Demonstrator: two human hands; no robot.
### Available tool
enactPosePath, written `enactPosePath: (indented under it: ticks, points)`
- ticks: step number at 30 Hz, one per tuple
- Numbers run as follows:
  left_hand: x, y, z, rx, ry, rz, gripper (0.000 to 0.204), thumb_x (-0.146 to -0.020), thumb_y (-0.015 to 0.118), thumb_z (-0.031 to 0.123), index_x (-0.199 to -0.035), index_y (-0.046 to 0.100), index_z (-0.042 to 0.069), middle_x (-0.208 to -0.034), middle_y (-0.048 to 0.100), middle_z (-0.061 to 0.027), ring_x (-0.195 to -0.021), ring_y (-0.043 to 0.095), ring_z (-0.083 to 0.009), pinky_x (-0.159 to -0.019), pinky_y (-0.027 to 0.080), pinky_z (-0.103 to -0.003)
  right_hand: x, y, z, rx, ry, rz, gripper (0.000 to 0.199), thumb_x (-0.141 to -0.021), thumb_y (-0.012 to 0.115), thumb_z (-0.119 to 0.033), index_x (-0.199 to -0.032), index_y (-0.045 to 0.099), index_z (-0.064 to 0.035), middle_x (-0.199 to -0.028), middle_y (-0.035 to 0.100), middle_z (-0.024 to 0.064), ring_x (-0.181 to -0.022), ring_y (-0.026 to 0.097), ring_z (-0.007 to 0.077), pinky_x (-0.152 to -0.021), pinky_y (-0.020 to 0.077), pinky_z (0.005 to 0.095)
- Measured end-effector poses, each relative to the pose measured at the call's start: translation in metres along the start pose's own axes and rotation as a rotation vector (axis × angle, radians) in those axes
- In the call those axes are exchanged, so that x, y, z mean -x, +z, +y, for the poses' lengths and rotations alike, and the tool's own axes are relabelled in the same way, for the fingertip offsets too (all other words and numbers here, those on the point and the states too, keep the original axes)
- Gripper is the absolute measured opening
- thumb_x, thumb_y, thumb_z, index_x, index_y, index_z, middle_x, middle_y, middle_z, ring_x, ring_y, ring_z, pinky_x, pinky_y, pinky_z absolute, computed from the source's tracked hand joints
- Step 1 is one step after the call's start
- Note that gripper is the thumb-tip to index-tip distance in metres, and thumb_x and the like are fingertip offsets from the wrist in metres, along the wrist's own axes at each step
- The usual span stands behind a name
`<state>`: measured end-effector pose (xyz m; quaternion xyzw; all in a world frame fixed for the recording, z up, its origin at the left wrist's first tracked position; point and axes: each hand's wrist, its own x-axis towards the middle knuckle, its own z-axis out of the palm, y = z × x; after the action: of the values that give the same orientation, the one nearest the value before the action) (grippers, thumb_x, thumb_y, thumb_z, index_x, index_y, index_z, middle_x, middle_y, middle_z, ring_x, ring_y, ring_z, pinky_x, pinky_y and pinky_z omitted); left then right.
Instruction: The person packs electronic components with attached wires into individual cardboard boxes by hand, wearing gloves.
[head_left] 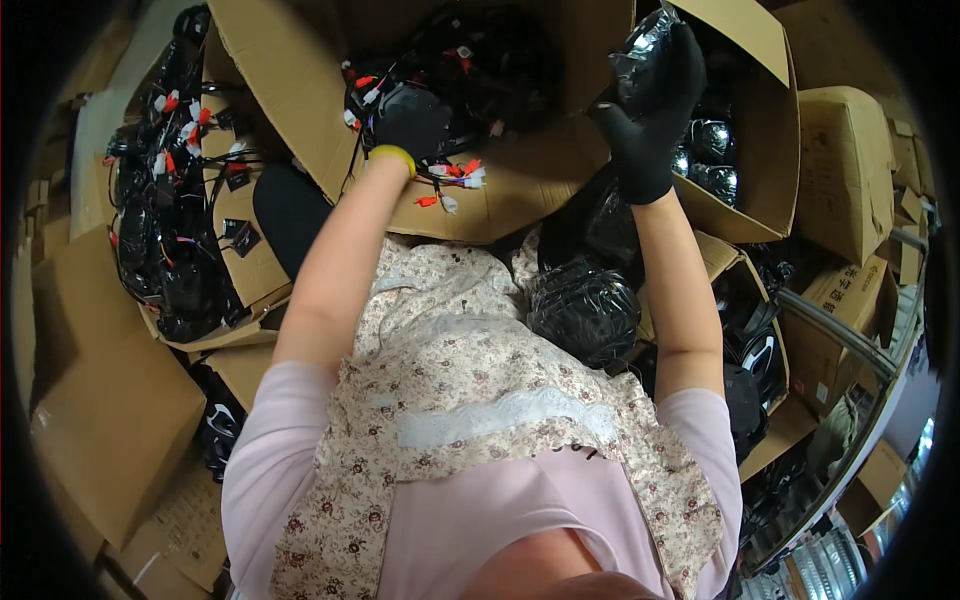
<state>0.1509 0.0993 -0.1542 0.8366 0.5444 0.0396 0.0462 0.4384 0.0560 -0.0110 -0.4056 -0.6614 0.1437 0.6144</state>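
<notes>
My left hand (412,122), in a black glove with a yellow cuff, reaches into a large open cardboard box (510,195). Dark cables fill that box, and their red and white connectors (465,175) spill over its near edge by my wrist. The fingers blend into the dark pile, so their grip is unclear. Raised at the upper right, my black-gloved right hand (655,140) is closed around a shiny black plastic-wrapped bundle (640,65). It is above the near-left rim of a second cardboard box (765,180), where similar wrapped bundles (712,142) lie.
On the left, another carton holds black wrapped cables (170,220) with red and white connectors. A black wrapped bundle (585,310) sits against my floral apron (480,350). Closed cartons (845,165) and a metal rail (840,330) stand to the right; a large carton (100,370) is at left.
</notes>
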Motion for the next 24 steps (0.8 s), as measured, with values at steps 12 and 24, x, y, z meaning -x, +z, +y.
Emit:
enactPosePath:
  ticks: [12, 24]
  points:
    - [-0.050, 0.036, -0.073, -0.096, 0.075, -0.538, 0.039, -0.083, 0.056, 0.032, -0.112, 0.067, 0.007, -0.116, 0.064, -0.0186, -0.107, 0.061, -0.0325, -0.092, 0.049, -0.041, 0.005, 0.001, 0.005, -0.102, 0.232, -0.069, 0.087, -0.068, 0.069, -0.025, -0.145, 0.032, -0.0064, -0.137, 0.039, 0.0137, -0.128, 0.041, 0.0280, -0.109, 0.0335, 0.0406]
    - [-0.017, -0.023, -0.020, 0.300, 0.122, 0.268, 0.033, -0.080, 0.070, 0.032, -0.107, 0.069, 0.012, -0.112, 0.064, -0.0143, -0.098, 0.063, -0.0322, -0.085, 0.051, -0.041, 0.003, -0.007, 0.009, -0.148, 0.251, -0.028, 0.089, -0.069, 0.069, -0.033, -0.145, 0.032, -0.0050, -0.138, 0.040, 0.0139, -0.127, 0.043, 0.0268, -0.107, 0.0355, 0.0408]
